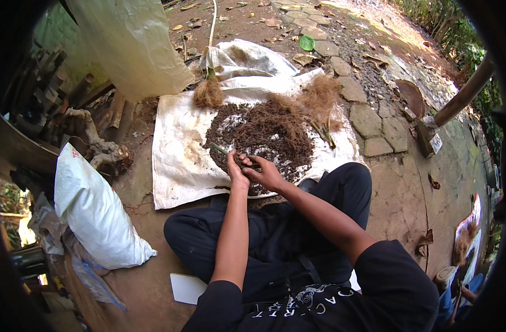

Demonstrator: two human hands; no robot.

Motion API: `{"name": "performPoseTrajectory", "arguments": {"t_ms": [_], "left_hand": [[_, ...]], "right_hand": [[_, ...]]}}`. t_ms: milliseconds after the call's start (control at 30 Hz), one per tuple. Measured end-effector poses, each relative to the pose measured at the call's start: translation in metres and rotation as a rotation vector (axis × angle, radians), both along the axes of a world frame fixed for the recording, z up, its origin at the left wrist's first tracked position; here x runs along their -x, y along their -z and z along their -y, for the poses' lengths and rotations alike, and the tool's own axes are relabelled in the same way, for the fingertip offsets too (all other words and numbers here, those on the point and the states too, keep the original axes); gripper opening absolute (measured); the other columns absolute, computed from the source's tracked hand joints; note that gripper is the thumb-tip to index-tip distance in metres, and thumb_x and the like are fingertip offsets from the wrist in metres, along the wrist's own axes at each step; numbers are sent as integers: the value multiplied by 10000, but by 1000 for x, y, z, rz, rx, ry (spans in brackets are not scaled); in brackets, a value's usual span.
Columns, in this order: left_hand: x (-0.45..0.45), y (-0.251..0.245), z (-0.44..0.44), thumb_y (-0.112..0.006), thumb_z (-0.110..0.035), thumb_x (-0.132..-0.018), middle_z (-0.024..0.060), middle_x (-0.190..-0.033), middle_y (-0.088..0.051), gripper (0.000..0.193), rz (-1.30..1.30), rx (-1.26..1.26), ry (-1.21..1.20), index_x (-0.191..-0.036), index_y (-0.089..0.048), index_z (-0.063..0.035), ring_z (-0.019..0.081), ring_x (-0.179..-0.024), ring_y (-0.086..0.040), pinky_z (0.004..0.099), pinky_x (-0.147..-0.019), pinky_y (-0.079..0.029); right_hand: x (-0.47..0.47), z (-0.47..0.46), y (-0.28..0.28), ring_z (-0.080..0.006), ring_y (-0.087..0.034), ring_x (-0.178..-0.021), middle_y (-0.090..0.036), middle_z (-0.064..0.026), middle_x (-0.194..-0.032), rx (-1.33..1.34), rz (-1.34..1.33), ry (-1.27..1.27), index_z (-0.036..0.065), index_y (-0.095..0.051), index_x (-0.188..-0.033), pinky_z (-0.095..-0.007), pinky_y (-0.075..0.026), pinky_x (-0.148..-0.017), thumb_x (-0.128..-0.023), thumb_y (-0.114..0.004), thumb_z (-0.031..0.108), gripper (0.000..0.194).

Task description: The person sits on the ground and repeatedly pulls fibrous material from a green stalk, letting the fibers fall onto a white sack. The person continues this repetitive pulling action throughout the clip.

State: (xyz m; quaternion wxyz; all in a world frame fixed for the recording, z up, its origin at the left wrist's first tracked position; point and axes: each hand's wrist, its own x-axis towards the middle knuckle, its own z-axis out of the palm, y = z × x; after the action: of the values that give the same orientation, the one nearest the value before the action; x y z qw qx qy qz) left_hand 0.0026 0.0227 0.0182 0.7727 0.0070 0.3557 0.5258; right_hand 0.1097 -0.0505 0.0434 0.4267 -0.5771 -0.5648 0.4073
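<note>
Cupped together over the soil are my left hand [238, 174] and my right hand [268, 172]. From my left hand a green stem [218, 148] sticks out towards the upper left, and its lower end is hidden between my hands. My right hand's fingers and thumb press around a dark lump [248, 165] that looks like soil. Dark crumbly soil [226, 128] and loose brown fibres [278, 118] are spread on a white woven sack [176, 166]. A plant's fibre-wrapped root ball [208, 93] lies at the sack's far left, and a fibre tuft [321, 93] at its far right.
A full white sack [95, 211] leans at my left by a gnarled piece of wood [97, 139]. Plastic sheeting [130, 45] hangs above. A wooden post [464, 93] stands right of the stone pavers [365, 118]. Another person [464, 290] is partly visible lower right.
</note>
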Motion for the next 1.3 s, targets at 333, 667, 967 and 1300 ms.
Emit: {"name": "performPoseTrajectory", "arguments": {"t_ms": [333, 667, 967, 1300], "left_hand": [[-7, 8, 6, -586, -290, -911, 26, -634, -471, 266, -158, -111, 46, -774, -453, -105, 134, -516, -462, 283, -461, -407], [-5, -12, 7, -595, -320, -903, 15, -634, -516, 234, -15, -42, 61, -775, -506, -145, 163, -567, -534, 299, -526, -473], [1, -16, 6, -632, -340, -873, -12, -640, -465, 249, 90, -15, 63, -817, -482, -149, 111, -550, -476, 237, -488, -424], [-5, -12, 2, -615, -366, -932, 21, -646, -496, 296, 68, 56, -21, -848, -495, -109, 143, -562, -480, 260, -519, -461]], "right_hand": [[13, -3, 27, -313, -680, -987, -693, -222, -1037, 148, 65, 155, -26, -585, -1190, -393, -509, -851, -910, -644, 401, 514], [-9, -12, 16, -161, -497, -1242, -533, -66, -1363, 533, -763, -55, 31, -496, -1403, -389, -484, -974, -981, -606, 387, 563], [-11, -9, 20, -114, -564, -1031, -590, -18, -1170, 434, -804, -143, 33, -551, -1301, -311, -492, -861, -959, -661, 243, 416], [-5, -14, 24, -103, -595, -932, -608, -39, -1146, 465, -705, -19, 18, -539, -1331, -271, -521, -767, -1005, -589, 305, 437]]}}
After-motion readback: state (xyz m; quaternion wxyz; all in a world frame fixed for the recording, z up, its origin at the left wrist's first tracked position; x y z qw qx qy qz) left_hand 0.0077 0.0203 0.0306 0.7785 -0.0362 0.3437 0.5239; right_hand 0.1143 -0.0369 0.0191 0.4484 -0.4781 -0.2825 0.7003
